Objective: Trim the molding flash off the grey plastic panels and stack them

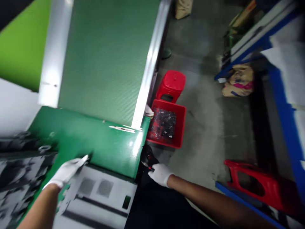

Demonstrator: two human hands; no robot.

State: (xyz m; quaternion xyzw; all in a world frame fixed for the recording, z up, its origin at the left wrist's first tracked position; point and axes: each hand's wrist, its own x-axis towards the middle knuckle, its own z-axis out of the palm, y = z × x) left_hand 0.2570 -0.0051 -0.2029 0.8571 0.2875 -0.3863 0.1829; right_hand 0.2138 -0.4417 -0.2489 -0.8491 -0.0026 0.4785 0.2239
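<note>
Holding a small tool (150,168), the right hand (160,174) is curling snugly around one end. The left hand (69,170) is reaching a gray panel's (115,191) corner on the green table (92,133), its grip being impossible to tell.

White wrist-length gloves (160,174), bare forearms (199,191), dark clothing (156,205)

The bottom edge crops the grey panel (95,212).

Grey floor (202,105), 2 red stools (175,79), a green conveyor belt (107,60), glare on its metal rails (150,63).
</note>
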